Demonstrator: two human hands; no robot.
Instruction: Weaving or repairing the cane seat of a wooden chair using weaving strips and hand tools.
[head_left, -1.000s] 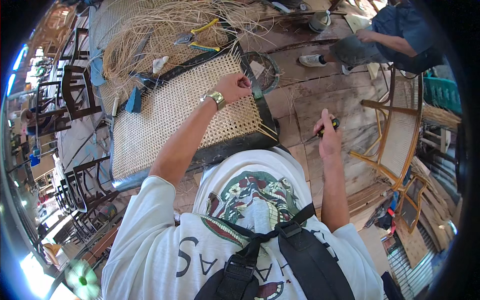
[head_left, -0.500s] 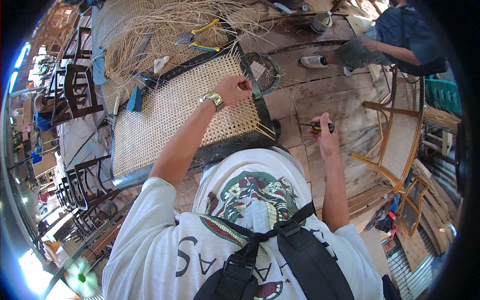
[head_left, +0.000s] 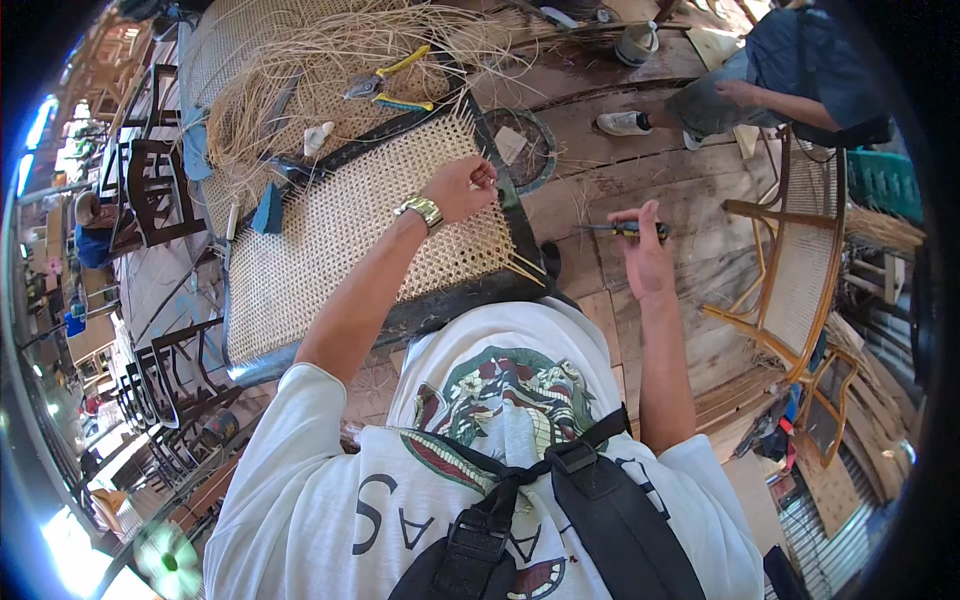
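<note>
A woven cane panel (head_left: 400,200) in a black frame (head_left: 420,312) lies in front of me. At the panel's right edge, my left hand (head_left: 462,188) is closed in a pinch, a wristwatch (head_left: 422,210) on its wrist. Whatever those fingertips hold is too small to make out. To the right, off the panel, my right hand (head_left: 650,262) holds a screwdriver (head_left: 632,229) with a black and yellow handle, its thin shaft pointing left. Two short cane strips (head_left: 525,268) stick out at the panel's near right corner.
Loose cane strands (head_left: 290,60) heap beyond the panel, with yellow-handled cutters (head_left: 385,85) on them. A blue wedge (head_left: 268,210) rests on the weave. A round basin (head_left: 535,150) stands beside the frame. Another person (head_left: 800,70) sits at far right, near a cane-backed chair (head_left: 800,250).
My right hand has loosened its fingers around the screwdriver, and the tool's shaft now shows more, pointing left. My left hand has shifted only slightly at the panel's edge.
</note>
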